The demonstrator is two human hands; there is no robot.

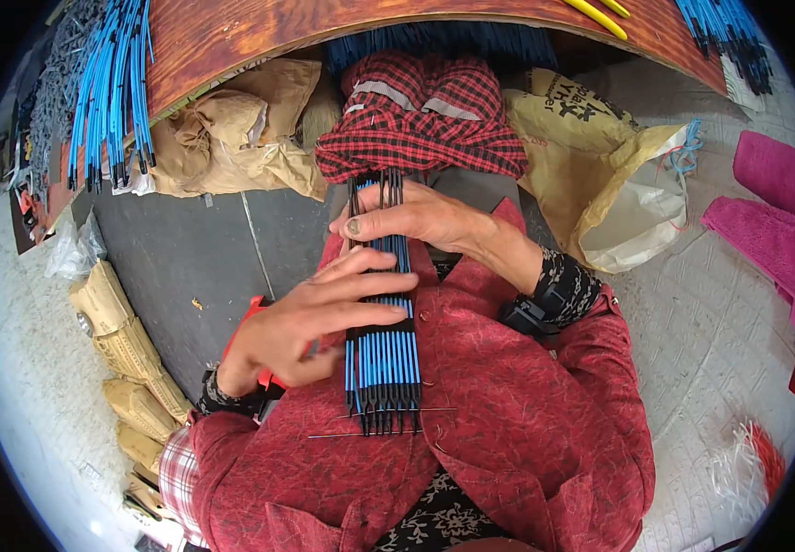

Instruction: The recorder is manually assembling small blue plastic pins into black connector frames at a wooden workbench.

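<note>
A flat row of slim blue rods with black tips (382,361) lies lengthwise against my front, several rods side by side. My right hand (416,221) is closed around the far part, thumb across the top; its other fingers are partly hidden. My left hand (319,308) lies over the middle of the row, fingers stretched across it and apart, thumb blurred. A black band (381,327) crosses the rods just below these fingers. Two thin wires (333,436) run crosswise at the near black tips. Something red (252,324) shows beside my left wrist.
A curved wooden table (314,17) stands ahead, with blue rod bundles (114,92) hanging over its left edge and more (724,37) at right. Yellow handles (600,17) lie on it. Brown sacks (232,129), an open sack (609,175) and pink cloths (774,230) surround my seat.
</note>
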